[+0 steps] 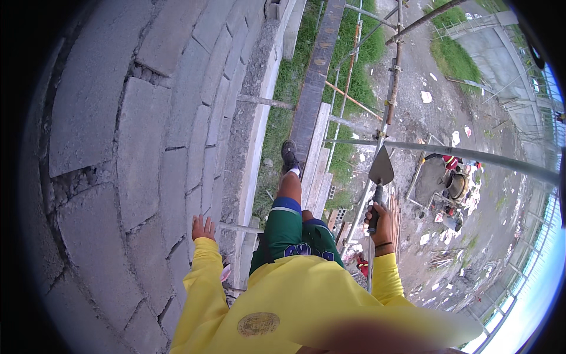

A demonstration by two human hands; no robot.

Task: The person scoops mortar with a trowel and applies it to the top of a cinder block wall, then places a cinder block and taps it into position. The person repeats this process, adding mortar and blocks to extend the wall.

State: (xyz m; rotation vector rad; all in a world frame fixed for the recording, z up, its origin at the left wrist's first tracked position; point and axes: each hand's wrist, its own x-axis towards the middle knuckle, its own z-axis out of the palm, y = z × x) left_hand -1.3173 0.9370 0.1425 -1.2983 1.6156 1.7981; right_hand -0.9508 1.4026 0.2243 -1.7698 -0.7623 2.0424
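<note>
My right hand (380, 223) is wrapped round the dark handle of a pointed trowel (381, 169). Its grey blade points away from me, beside a scaffold pole (386, 121). On the other side, my left hand (203, 228) has its fingers apart and holds nothing. It is at the grey concrete block wall (147, 153), seemingly resting on it; the exact contact is hard to tell. Rough, gappy joints run between the blocks. Below, my shoe (290, 154) stands at the edge of a narrow scaffold plank (312, 94).
A horizontal metal pipe (471, 154) crosses at the right. A concrete ledge (262, 112) runs along the wall's foot. Far below, a person in a red sleeve (451, 161) is by a round drum-like container (457, 186). Another person in red (362, 265) is beneath the scaffold. Scraps litter the ground.
</note>
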